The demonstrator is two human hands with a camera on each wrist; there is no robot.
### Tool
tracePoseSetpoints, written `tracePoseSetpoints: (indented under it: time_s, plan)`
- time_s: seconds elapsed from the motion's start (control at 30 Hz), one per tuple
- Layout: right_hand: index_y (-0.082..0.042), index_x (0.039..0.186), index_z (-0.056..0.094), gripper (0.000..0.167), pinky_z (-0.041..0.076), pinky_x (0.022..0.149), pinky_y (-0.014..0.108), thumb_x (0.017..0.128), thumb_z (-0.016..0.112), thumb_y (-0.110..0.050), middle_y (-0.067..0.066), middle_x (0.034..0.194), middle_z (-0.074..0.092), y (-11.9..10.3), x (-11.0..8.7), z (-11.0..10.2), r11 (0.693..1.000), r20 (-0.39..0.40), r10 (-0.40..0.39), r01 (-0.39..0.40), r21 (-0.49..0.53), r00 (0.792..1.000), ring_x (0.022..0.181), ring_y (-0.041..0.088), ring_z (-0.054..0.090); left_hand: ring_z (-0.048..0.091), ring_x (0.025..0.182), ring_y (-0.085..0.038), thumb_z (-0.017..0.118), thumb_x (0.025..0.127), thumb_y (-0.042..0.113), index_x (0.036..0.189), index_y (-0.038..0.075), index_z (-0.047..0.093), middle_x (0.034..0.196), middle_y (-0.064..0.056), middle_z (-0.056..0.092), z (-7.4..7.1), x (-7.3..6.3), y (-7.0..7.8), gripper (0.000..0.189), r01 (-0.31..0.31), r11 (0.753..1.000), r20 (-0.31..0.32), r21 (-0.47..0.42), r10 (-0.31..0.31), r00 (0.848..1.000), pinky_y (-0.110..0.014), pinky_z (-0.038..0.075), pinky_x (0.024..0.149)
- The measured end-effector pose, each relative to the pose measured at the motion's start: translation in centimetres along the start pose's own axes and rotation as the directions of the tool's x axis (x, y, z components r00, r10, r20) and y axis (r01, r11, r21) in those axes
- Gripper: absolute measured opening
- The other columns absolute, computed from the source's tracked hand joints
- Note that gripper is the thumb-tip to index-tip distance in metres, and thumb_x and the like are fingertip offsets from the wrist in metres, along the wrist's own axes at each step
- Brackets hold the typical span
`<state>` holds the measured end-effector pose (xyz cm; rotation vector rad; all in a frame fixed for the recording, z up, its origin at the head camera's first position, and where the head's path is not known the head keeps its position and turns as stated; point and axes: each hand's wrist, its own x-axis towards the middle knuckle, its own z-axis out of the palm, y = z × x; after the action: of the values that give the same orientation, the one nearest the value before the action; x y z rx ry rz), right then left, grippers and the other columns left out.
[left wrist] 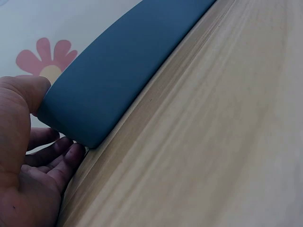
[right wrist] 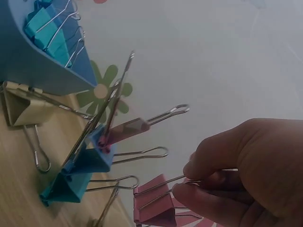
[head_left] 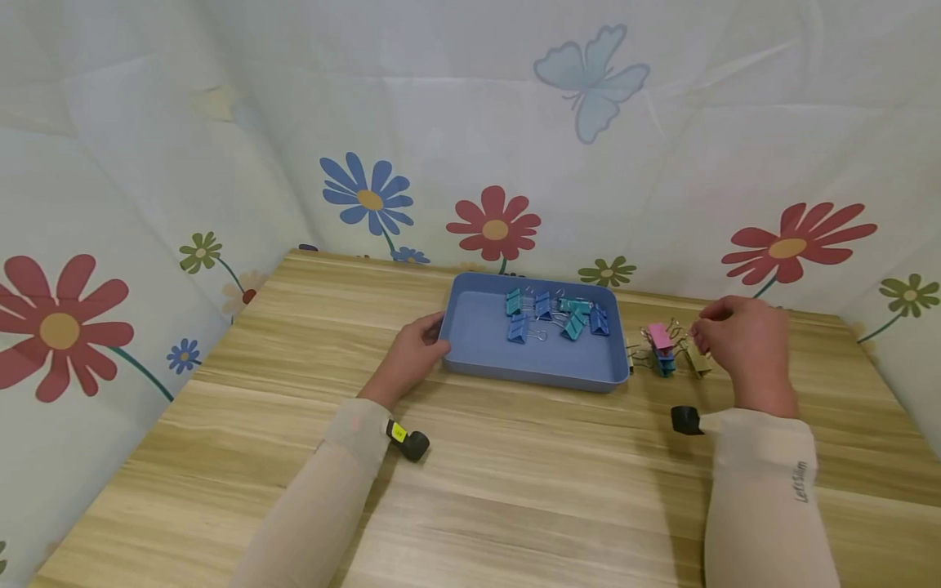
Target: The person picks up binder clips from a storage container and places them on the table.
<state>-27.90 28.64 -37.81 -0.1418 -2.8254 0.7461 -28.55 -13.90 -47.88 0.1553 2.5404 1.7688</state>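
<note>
My left hand (head_left: 412, 355) holds the left end of a shallow blue tray (head_left: 529, 374). Its thumb lies at the rim and its fingers reach around the low corner of the tray (left wrist: 118, 71). Teal and blue binder clips (head_left: 518, 329) lie inside, mostly toward the right half. Just right of the tray, my right hand (head_left: 746, 347) pinches the wire handle of a pink binder clip (right wrist: 154, 203) between thumb and fingertips. Beside it a pink clip (right wrist: 127, 133), a blue clip (right wrist: 94, 158) and a teal clip (right wrist: 68, 187) stand piled together, wire handles sticking out.
A gold binder clip (head_left: 694, 358) lies by my right hand. Another gold clip (right wrist: 26, 109) sits against the tray's right side. Wood-grain table (head_left: 515, 490) extends toward me, and a flower-printed cloth (head_left: 441, 122) rises behind its back edge.
</note>
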Motion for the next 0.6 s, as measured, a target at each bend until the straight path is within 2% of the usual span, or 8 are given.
tracePoseSetpoints:
  time_s: [0.2, 0.37, 0.6]
  plan:
    - [0.002, 0.098, 0.068, 0.021, 0.042, 0.05, 0.029, 0.091, 0.062, -0.017, 0.02, 0.083, 0.07, 0.55, 0.43, 0.81, 1.0, 0.032, 0.014, -0.014, 0.019, 0.999, 0.075, 0.031, 0.059, 0.055, 0.126, -0.025, 0.055, 0.087, 0.013, 0.148, 0.007, 0.039, 0.142, -0.014, 0.051, -0.02, -0.08, 0.16, 0.063, 0.003, 1.0, -0.005, 0.008, -0.003, 1.0, -0.039, 0.047, 0.103]
    - [0.002, 0.097, 0.068, 0.02, 0.042, 0.051, 0.028, 0.089, 0.062, -0.015, 0.022, 0.086, 0.068, 0.73, 0.58, 1.05, 1.0, 0.048, 0.008, -0.008, -0.009, 0.999, 0.078, 0.033, 0.056, 0.055, 0.127, -0.026, 0.055, 0.088, 0.012, 0.148, 0.007, 0.04, 0.142, -0.015, 0.051, -0.08, -0.28, 0.43, 0.062, 0.002, 1.0, -0.005, 0.012, -0.002, 1.0, -0.04, 0.047, 0.103]
    - [0.003, 0.097, 0.067, 0.02, 0.043, 0.05, 0.027, 0.089, 0.061, -0.015, 0.022, 0.085, 0.067, 0.77, 0.57, 1.07, 1.0, 0.073, 0.007, -0.005, -0.025, 0.997, 0.075, 0.032, 0.057, 0.055, 0.127, -0.026, 0.055, 0.088, 0.012, 0.148, 0.008, 0.04, 0.143, -0.015, 0.051, -0.12, -0.38, 0.6, 0.062, 0.01, 1.0, -0.003, 0.025, -0.01, 1.0, -0.04, 0.047, 0.104]
